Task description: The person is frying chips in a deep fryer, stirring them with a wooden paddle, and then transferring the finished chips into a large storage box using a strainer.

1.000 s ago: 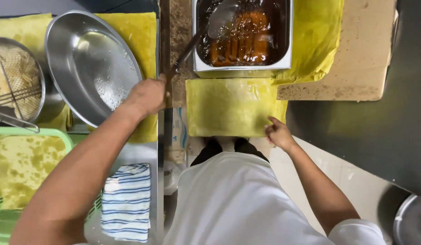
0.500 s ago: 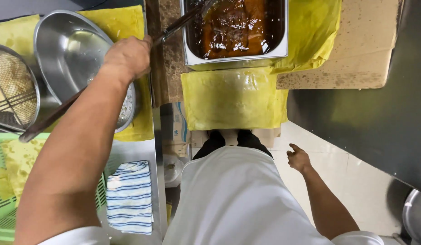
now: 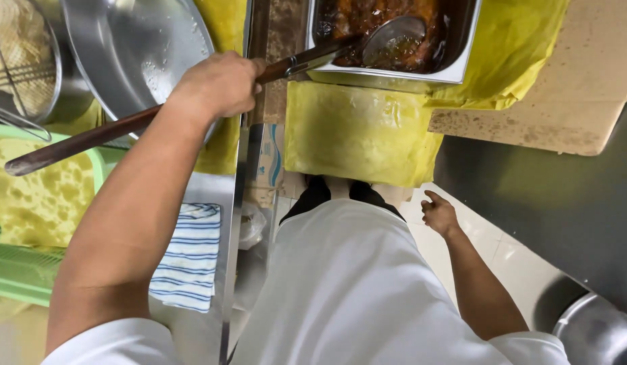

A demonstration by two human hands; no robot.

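My left hand [image 3: 215, 84] grips the long wooden handle of a metal ladle [image 3: 393, 40]. The ladle's bowl rests in a rectangular steel tray [image 3: 465, 57] of brown saucy food at the top. The handle's free end [image 3: 50, 152] sticks out to the left under my forearm. My right hand [image 3: 438, 215] hangs by my side, away from the counter, fingers loosely apart and holding nothing. A yellow sheet [image 3: 357, 132] drapes over the counter edge below the tray.
A large steel bowl [image 3: 134, 51] stands at top left, a wire skimmer [image 3: 19, 61] beside it. A green basket [image 3: 26, 270] lined with stained yellow paper is at left. A blue-striped cloth [image 3: 188, 260] lies on the steel counter. Another steel pot rim [image 3: 597, 334] shows at bottom right.
My left hand has drawn the ladle handle toward me and lowered the bowl into the tray. My right hand left the yellow sheet and dropped to my side.
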